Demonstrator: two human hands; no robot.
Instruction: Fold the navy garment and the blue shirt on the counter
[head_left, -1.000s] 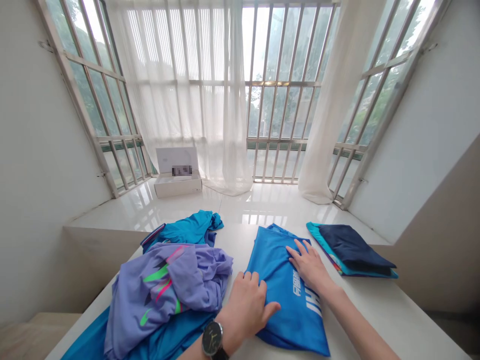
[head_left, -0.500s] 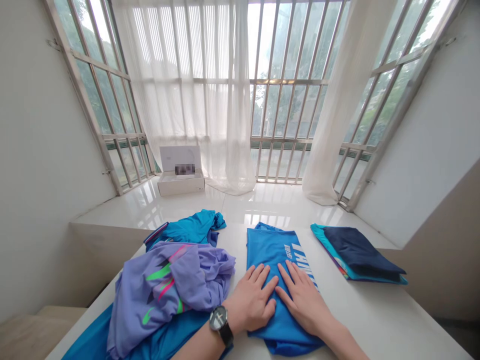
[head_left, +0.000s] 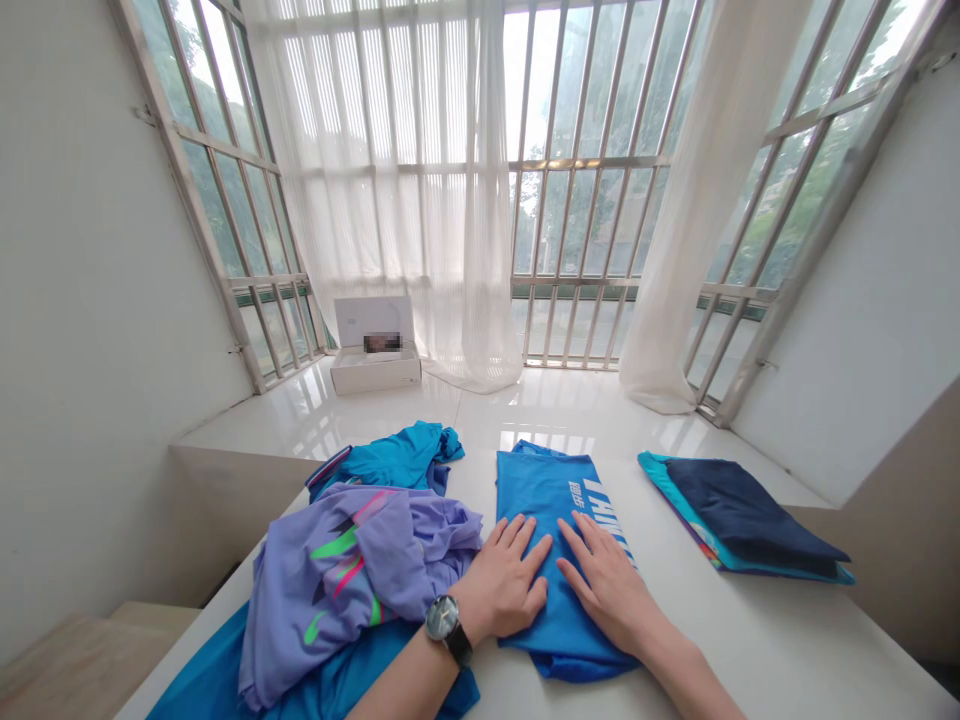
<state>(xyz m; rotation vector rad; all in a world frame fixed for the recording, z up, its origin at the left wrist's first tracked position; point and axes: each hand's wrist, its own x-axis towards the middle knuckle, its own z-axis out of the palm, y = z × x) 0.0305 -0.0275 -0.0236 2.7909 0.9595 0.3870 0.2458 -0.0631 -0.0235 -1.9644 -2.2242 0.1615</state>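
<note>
A blue shirt [head_left: 544, 490] with white lettering lies folded into a long strip on the white table. Both hands rest flat on it. My left hand [head_left: 504, 578], with a black-strapped watch [head_left: 442, 618] at the wrist, presses its left side with fingers spread. Across from it, my right hand [head_left: 604, 578] lies on the right part, fingers stretched out and partly over the lettering. Left of my left hand is a crumpled purple shirt [head_left: 420, 560] with green and pink marks, on top of a teal-blue garment [head_left: 202, 660].
Behind the purple shirt lies a bunched teal garment [head_left: 390, 455]. A folded stack with a dark navy piece [head_left: 750, 510] on top sits at the right of the table [head_left: 697, 640]. An open white box [head_left: 375, 375] stands on the window ledge [head_left: 480, 410], before barred windows and sheer curtains [head_left: 465, 250].
The whole view has shifted slightly, so most things appear a little further right. Both hands stay flat on the blue shirt, with little visible movement.
</note>
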